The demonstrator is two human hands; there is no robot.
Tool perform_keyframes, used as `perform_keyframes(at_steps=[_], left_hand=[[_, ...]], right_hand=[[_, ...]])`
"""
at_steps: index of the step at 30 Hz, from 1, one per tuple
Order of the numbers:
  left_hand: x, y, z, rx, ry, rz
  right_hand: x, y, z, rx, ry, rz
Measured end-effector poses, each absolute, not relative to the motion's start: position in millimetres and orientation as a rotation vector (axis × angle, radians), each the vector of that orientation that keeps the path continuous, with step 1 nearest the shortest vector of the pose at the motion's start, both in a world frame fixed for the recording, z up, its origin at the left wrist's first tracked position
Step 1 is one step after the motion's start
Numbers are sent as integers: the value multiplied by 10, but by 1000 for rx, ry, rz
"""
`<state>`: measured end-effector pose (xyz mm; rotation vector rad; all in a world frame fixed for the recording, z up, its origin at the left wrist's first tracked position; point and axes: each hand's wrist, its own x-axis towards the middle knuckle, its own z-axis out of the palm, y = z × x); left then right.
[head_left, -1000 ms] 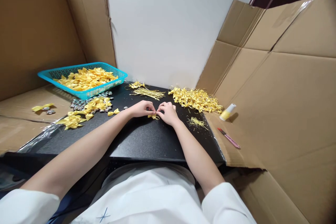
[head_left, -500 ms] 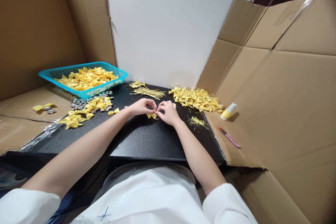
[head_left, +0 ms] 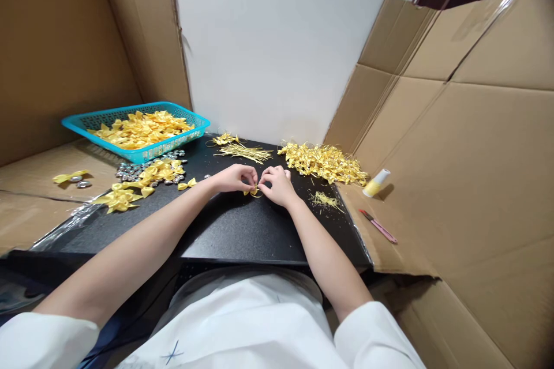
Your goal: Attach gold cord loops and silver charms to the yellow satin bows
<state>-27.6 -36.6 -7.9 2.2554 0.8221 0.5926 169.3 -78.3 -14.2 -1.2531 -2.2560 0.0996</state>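
Observation:
My left hand [head_left: 236, 178] and my right hand [head_left: 277, 184] meet over the middle of the black tabletop [head_left: 242, 236], fingertips pinched close together. Between them is a small yellow ribbon bow with a thin yellow cord [head_left: 256, 193] that loops below the fingers. The left fingers are closed on the bow, which they largely cover. The right thumb and forefinger pinch at the cord. Behind the hands lies a bundle of cut yellow cords [head_left: 246, 153]. To their left is a loose yellow bow [head_left: 187, 184].
A blue basket [head_left: 71, 123] of yellow bows stands at the back left, with silver bells [head_left: 125, 172] and more bows [head_left: 119, 198] before it. At right are a pile of corded bows [head_left: 322, 162], thread scraps [head_left: 326, 200], a thread spool [head_left: 376, 183] and a pink cutter [head_left: 378, 226]. Cardboard walls [head_left: 489, 144] flank the table.
The left fingers have shifted slightly and now cover more of the bow, while the cord loop shows below the fingertips. My right hand stays almost where it was.

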Motion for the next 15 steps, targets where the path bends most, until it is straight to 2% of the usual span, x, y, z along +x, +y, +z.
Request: perform_keyframes(at_steps=[15], left_hand=[[-298, -362, -46, 2377, 851, 601]], right_hand=[[1713, -741, -145, -1320, -2197, 274]])
